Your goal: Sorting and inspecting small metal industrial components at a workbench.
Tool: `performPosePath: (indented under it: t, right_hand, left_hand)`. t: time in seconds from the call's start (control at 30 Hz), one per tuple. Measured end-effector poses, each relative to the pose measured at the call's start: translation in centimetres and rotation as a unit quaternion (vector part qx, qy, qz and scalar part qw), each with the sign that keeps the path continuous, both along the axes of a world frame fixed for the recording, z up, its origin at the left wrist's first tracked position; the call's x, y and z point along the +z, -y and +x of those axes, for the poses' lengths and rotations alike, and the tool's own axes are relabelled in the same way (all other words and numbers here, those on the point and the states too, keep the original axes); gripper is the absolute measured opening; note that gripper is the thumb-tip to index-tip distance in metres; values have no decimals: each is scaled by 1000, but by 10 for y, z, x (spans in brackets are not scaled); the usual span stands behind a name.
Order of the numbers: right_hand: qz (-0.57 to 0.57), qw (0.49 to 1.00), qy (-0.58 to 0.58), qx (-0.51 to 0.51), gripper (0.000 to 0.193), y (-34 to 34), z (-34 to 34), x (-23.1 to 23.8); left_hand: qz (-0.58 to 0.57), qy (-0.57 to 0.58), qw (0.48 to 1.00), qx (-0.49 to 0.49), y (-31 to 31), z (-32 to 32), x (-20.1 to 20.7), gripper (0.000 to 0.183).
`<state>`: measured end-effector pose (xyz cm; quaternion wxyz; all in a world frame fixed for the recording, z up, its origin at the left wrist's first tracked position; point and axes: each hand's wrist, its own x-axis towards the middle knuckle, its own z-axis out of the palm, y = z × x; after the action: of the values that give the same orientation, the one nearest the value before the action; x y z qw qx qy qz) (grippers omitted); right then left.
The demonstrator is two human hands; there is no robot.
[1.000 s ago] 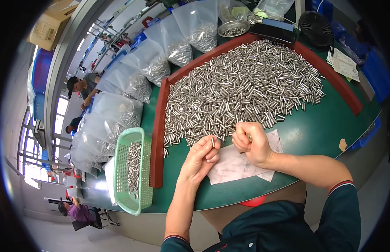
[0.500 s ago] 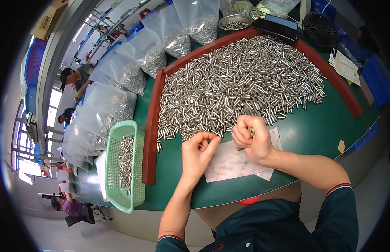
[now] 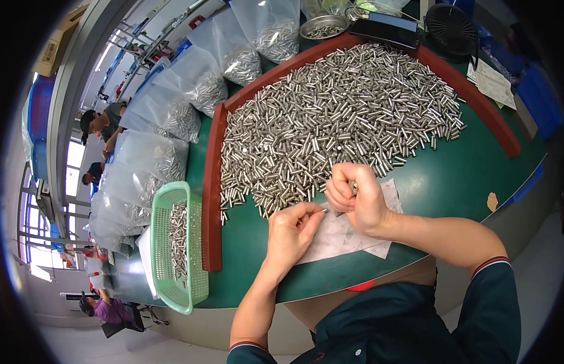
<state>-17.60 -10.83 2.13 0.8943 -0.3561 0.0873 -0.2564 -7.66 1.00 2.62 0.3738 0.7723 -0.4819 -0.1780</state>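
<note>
A broad heap of short, shiny metal pins (image 3: 330, 115) covers the green table in front of me. At the heap's near edge my left hand (image 3: 289, 235) is closed in a pinch, and a small bright tip, apparently one pin's end, shows at the fingertips. Beside it on the right, my right hand (image 3: 362, 203) is curled into a fist; what lies inside is mostly hidden by the fingers. Both hands hover over a stained whitish sheet (image 3: 349, 239) lying on the table (image 3: 440, 188).
Dark red bars (image 3: 212, 200) border the heap left, behind and right. Left of them stands a light green basket (image 3: 200, 255) partly filled with pins. Several clear bags of pins (image 3: 276, 39) line the far left edge. A metal bowl (image 3: 324, 27), phone (image 3: 386, 31) and black fan (image 3: 451, 30) sit behind.
My left hand has turned, its back now facing up more, and its fingertips have come nearer the right fist. The whole view has shifted slightly.
</note>
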Motion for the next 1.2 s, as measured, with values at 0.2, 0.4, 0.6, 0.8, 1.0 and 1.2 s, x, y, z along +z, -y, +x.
performPosePath:
  t: [0.2, 0.4, 0.6, 0.8, 1.0, 1.2]
  right_hand:
    - [0, 999, 29, -30, 34, -1, -1, 2]
    - [-7, 999, 17, -32, 34, -4, 2, -2]
    - [-1, 999, 20, -32, 34, -6, 2, -1]
    - [0, 999, 20, -36, 35, -6, 3, -2]
    - [-9, 999, 20, -41, 35, -7, 4, -2]
    - [-111, 990, 8, -81, 34, -18, 3, -1]
  left_hand:
    - [26, 16, 999, -20, 2, -2, 1, 6]
    - [33, 29, 999, -15, 3, -4, 5, 6]
    - [29, 37, 999, -16, 2, -5, 5, 6]
    - [31, 45, 998, -17, 3, -5, 5, 6]
    - [24, 31, 999, -16, 3, -4, 2, 5]
    - [29, 40, 999, -20, 5, -5, 6, 5]
